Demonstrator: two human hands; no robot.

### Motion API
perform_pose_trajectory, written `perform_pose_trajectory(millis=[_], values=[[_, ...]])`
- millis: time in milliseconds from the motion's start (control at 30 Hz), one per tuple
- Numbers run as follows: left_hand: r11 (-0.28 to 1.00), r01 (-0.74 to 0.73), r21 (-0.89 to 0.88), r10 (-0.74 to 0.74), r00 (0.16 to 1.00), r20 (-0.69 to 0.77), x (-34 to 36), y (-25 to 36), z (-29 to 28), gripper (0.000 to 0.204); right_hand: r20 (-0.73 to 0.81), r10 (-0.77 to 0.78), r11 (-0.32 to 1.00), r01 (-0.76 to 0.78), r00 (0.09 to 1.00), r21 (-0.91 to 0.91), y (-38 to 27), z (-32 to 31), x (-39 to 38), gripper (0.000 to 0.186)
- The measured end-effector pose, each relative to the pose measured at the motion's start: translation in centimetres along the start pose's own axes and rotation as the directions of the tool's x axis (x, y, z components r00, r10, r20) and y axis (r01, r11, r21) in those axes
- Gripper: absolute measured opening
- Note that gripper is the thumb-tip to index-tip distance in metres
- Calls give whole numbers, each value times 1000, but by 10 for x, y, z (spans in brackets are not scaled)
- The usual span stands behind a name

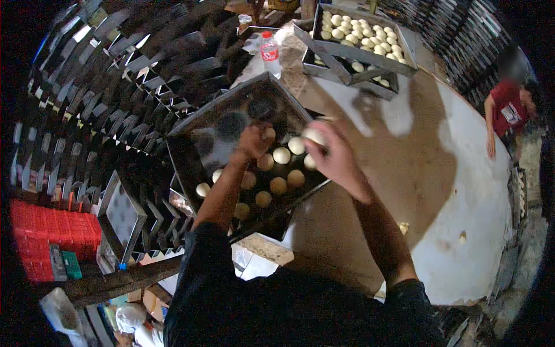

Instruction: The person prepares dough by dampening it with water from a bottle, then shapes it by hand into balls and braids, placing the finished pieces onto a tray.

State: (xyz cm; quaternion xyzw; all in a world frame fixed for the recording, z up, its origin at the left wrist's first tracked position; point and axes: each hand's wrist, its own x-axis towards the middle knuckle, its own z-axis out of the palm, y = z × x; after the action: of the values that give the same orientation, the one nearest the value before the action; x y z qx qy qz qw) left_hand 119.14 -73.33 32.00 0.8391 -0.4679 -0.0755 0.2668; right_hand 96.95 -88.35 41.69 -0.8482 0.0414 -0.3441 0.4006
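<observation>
A dark rectangular tray [199, 118] lies tilted in front of me, with several round pale dough balls [281, 155] in rows over its nearer part. Over the middle of the tray, my left hand [254, 142] has its fingers closed about a dough ball [269, 133]. My right hand [336, 155] is at the tray's right side, its fingers curled round another, paler dough ball [314, 136]. Some balls beside my left forearm are partly hidden by it. The far part of the tray shows bare metal with dark round marks.
Beyond the tray stands a clear bottle [270, 55] with a red cap. Trays of dough balls [365, 34] are stacked at the far right of the pale table [428, 231]. Stacked trays [115, 87] and red crates [55, 234] line the left. A person in red [511, 110] stands at right.
</observation>
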Motion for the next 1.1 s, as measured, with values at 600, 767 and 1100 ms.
perform_pose_trajectory(millis=[600,767,1100], values=[[861,-292,-417,435,848,303,-83,334,140,62,-648,719,-231,-793,252,-564,161,-422,-370,61],[924,-321,-207,373,878,302,-119,408,313,69,-564,621,28,-735,545,-678,203,-502,-528,54],[980,-49,-192,82,982,170,-138,442,344,41,-506,793,546,-765,340,341,230,-590,-417,46]])
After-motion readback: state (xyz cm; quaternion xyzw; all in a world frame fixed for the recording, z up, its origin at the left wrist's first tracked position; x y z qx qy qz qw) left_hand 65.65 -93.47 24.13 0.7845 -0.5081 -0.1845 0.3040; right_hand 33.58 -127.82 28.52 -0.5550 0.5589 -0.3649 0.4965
